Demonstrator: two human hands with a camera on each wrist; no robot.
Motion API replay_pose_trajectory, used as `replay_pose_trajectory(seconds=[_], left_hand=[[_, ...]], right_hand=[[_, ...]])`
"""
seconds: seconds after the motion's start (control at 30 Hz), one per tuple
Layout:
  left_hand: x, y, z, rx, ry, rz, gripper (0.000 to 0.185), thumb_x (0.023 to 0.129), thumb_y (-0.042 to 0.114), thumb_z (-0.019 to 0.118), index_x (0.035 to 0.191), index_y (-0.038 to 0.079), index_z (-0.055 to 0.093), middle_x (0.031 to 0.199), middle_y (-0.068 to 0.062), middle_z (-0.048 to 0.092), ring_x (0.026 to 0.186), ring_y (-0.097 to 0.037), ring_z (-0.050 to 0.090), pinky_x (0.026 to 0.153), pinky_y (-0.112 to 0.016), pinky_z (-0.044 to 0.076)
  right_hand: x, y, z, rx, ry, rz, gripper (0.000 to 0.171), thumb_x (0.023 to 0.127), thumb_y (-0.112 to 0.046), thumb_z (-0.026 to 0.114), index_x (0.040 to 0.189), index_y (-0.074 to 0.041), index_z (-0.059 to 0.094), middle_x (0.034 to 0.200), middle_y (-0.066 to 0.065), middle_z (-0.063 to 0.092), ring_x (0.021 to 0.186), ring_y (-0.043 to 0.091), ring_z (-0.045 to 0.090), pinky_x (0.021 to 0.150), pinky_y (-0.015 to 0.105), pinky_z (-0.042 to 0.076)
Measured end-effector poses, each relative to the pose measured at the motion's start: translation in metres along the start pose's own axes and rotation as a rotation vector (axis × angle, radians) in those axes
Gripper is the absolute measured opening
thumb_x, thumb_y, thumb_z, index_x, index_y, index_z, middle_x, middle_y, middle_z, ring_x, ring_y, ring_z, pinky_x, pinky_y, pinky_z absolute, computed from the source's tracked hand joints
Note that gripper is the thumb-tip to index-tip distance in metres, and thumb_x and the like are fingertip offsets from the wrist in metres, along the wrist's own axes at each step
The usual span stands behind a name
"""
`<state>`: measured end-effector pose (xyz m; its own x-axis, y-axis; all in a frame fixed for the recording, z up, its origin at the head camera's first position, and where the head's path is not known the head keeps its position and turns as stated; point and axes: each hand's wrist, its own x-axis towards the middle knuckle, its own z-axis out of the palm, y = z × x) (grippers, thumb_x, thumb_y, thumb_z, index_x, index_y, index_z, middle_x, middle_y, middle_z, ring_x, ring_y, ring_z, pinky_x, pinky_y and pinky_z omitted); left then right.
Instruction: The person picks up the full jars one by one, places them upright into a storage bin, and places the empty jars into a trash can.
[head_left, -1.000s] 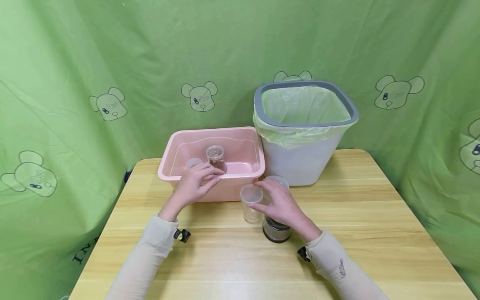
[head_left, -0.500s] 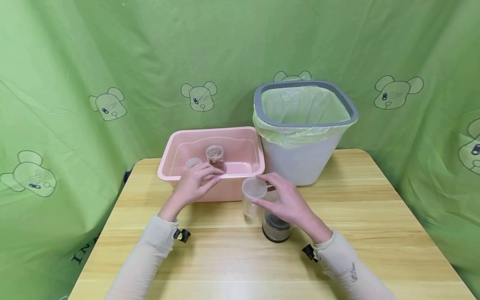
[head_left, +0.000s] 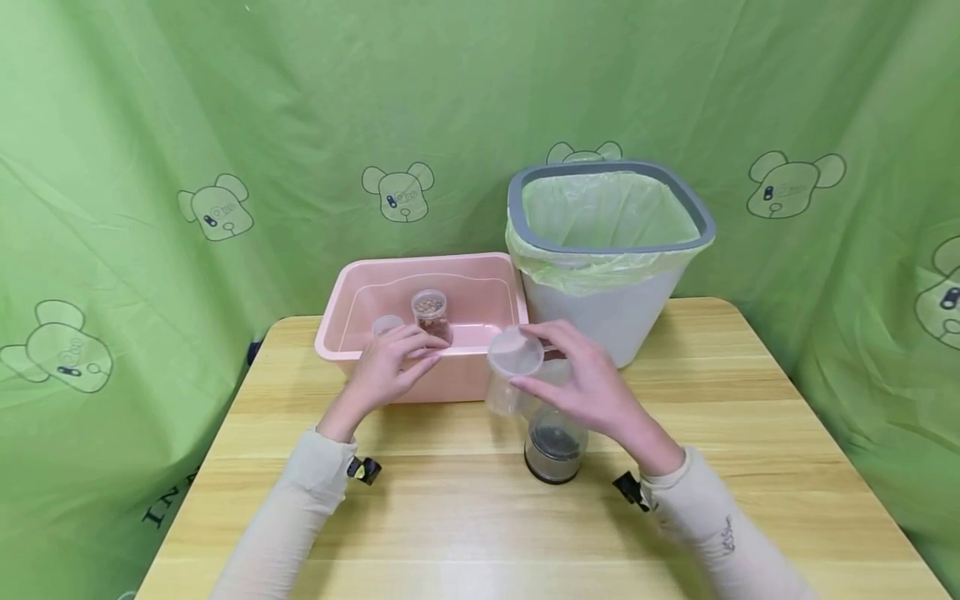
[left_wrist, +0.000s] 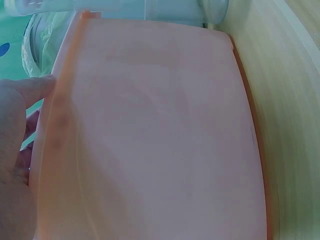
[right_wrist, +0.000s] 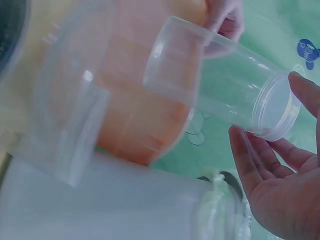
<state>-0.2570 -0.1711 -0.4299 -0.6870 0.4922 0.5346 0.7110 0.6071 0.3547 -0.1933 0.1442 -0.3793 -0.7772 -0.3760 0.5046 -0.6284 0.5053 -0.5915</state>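
My right hand (head_left: pixel 588 385) holds an empty clear plastic jar (head_left: pixel 516 367) by its lidded top, thumb on one side and fingers on the other. In the right wrist view this jar (right_wrist: pixel 225 80) hangs clear of the table. My left hand (head_left: pixel 390 367) grips the near rim of a pink plastic basin (head_left: pixel 431 383); in the left wrist view the thumb lies on the rim and the other fingers are partly hidden behind it. Inside the basin stand a jar of brown pieces (head_left: pixel 430 315) and another clear-lidded container (head_left: pixel 387 324), mostly hidden by the left hand.
A clear container with a black base (head_left: pixel 553 454) stands on the wooden table (head_left: pixel 442 517) below the right hand. Another clear jar (head_left: pixel 557 372) is partly hidden behind that hand. Right of the basin stands a white trash bin (head_left: pixel 592 317) with a green liner.
My right hand has taken hold of the clear jar and raised it off the table, moving up and slightly right. The left hand stays at the basin rim.
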Motion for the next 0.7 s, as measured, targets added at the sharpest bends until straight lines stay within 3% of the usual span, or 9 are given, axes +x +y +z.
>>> replay_pose_trajectory(seconds=[0.17, 0.5, 0.7], left_hand=[[0.001, 0.0, 0.0, -0.001, 0.0, 0.011, 0.019, 0.097, 0.025, 0.074, 0.115, 0.021, 0.077, 0.11, 0.003, 0.074, 0.1, -0.018, 0.068, 0.088, -0.039, 0.055], [0.0, -0.001, 0.001, 0.014, 0.005, 0.008, 0.018, 0.097, 0.024, 0.074, 0.114, 0.022, 0.078, 0.107, 0.004, 0.074, 0.098, -0.018, 0.067, 0.085, -0.038, 0.055], [0.0, -0.001, 0.002, 0.011, 0.013, 0.019, 0.018, 0.097, 0.025, 0.073, 0.114, 0.022, 0.078, 0.108, 0.004, 0.074, 0.098, -0.017, 0.067, 0.084, -0.037, 0.055]], right_hand=[[0.012, -0.007, -0.016, 0.037, 0.07, -0.036, 0.062, 0.08, -0.013, 0.091, 0.135, -0.005, 0.065, 0.125, 0.01, 0.068, 0.105, 0.019, 0.065, 0.089, 0.039, 0.063], [0.043, -0.026, -0.058, 0.066, 0.179, -0.043, 0.058, 0.082, -0.008, 0.087, 0.135, -0.006, 0.066, 0.125, 0.011, 0.068, 0.108, 0.012, 0.062, 0.089, 0.015, 0.057], [0.065, -0.039, -0.087, 0.036, 0.28, -0.073, 0.057, 0.083, -0.004, 0.085, 0.136, -0.005, 0.065, 0.125, 0.012, 0.067, 0.105, 0.005, 0.062, 0.087, 0.014, 0.056]])
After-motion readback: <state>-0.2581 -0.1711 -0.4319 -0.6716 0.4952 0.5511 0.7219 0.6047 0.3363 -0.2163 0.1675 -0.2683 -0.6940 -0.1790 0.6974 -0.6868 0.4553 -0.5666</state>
